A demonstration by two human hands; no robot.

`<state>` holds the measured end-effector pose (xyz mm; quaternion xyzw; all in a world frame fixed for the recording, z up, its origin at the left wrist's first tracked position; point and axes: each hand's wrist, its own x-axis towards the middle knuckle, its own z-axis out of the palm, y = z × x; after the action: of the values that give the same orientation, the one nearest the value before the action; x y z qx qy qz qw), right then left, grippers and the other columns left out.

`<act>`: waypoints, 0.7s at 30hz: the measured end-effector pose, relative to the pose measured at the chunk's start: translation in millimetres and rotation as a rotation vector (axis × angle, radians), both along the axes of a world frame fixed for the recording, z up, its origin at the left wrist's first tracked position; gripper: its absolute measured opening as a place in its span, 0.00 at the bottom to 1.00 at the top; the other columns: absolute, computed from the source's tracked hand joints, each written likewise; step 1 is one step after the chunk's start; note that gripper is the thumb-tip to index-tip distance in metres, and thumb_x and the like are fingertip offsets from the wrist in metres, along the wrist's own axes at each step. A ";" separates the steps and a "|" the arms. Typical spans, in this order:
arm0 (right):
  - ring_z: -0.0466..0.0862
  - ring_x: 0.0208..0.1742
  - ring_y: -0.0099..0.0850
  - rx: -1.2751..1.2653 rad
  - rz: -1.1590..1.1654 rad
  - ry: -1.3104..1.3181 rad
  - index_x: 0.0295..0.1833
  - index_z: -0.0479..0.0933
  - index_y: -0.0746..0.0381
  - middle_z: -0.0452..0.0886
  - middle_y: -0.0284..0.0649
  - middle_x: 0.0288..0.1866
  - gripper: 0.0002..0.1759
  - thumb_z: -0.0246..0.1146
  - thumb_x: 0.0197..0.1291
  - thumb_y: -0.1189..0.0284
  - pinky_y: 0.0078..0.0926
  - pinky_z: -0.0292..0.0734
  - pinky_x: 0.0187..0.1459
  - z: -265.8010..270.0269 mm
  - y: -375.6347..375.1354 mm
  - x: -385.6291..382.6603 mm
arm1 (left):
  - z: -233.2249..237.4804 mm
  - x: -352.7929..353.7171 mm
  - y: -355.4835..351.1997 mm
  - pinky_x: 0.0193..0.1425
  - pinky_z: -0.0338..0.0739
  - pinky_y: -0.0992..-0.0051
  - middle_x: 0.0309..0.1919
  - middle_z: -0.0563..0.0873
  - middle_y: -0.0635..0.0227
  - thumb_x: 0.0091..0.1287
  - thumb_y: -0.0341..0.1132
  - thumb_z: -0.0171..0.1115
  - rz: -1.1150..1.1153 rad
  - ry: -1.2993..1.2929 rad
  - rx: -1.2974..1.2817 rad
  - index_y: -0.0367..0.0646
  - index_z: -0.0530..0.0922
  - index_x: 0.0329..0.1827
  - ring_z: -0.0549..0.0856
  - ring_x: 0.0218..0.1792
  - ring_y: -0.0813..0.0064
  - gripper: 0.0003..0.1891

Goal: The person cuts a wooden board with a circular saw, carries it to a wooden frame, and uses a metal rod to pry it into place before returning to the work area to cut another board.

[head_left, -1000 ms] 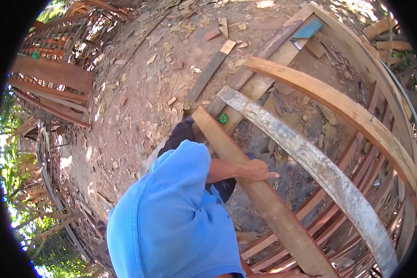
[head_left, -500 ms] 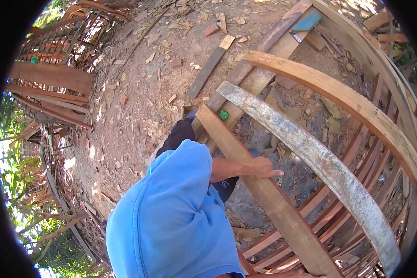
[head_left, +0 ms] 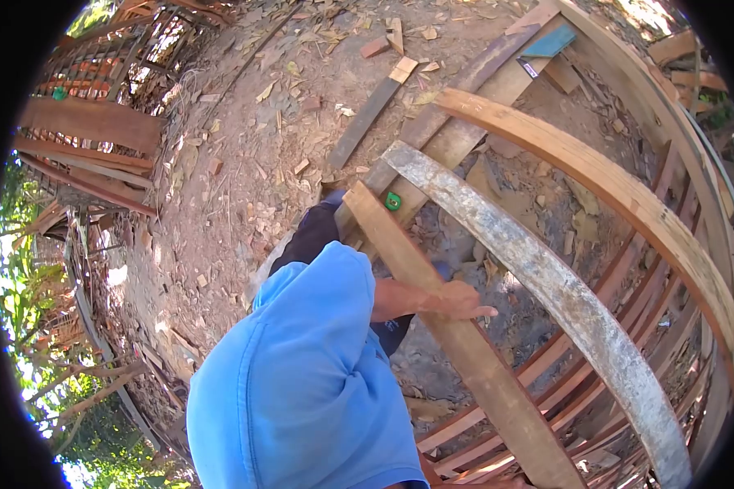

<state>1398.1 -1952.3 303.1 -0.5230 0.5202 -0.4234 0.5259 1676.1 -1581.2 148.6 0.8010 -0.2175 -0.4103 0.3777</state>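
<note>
Head cam: left hand [head_left: 457, 300] lay flat with fingers stretched out on the long brown plank [head_left: 497, 391], which ran diagonally over the boat's ribs just beside the weathered grey curved rib [head_left: 546, 277], a green tape measure [head_left: 393, 201] near its upper end, and honestly couldn't tell anything about the right hand.

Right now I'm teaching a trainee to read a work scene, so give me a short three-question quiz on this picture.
1. True or false: the person's hand lies on the grey weathered rib.
2. The small object beside the upper end of the brown plank is: A red, B green, C yellow.
3. What colour is the person's shirt?

Key: 1 false, the hand lies on the brown plank; 2 B; 3 blue.
</note>
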 end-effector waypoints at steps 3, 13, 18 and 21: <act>0.72 0.69 0.50 0.003 0.004 0.019 0.71 0.68 0.59 0.73 0.52 0.69 0.44 0.66 0.56 0.42 0.54 0.66 0.70 -6.4 2.0 2.8 | 5.1 -6.6 0.9 0.42 0.78 0.51 0.21 0.82 0.42 0.69 0.75 0.36 0.077 -0.022 0.010 0.31 0.82 0.20 0.84 0.30 0.40 0.49; 0.71 0.70 0.51 0.019 0.003 0.100 0.72 0.67 0.58 0.72 0.53 0.69 0.45 0.66 0.57 0.41 0.54 0.65 0.70 -18.2 8.8 -3.4 | -5.0 -12.7 -13.4 0.41 0.78 0.50 0.22 0.83 0.42 0.69 0.74 0.37 0.028 -0.030 -0.003 0.33 0.83 0.21 0.84 0.31 0.40 0.48; 0.70 0.70 0.51 0.017 -0.004 0.137 0.73 0.67 0.57 0.71 0.54 0.70 0.45 0.66 0.57 0.41 0.54 0.65 0.70 -26.1 11.8 -7.8 | -0.6 -9.2 -12.2 0.41 0.78 0.51 0.20 0.82 0.44 0.69 0.74 0.36 0.025 -0.041 0.000 0.34 0.83 0.20 0.84 0.30 0.41 0.48; 0.70 0.71 0.51 0.017 -0.006 0.164 0.73 0.67 0.57 0.71 0.54 0.70 0.45 0.66 0.57 0.41 0.54 0.65 0.70 -28.3 14.7 -11.6 | -7.4 -9.7 -12.9 0.40 0.77 0.51 0.20 0.81 0.44 0.70 0.73 0.37 0.016 -0.063 -0.014 0.34 0.82 0.19 0.83 0.29 0.41 0.47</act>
<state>1386.5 -1937.6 274.8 -0.5498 0.5669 -0.3763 0.4846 1666.4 -1594.1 141.2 0.8125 -0.2259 -0.3804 0.3795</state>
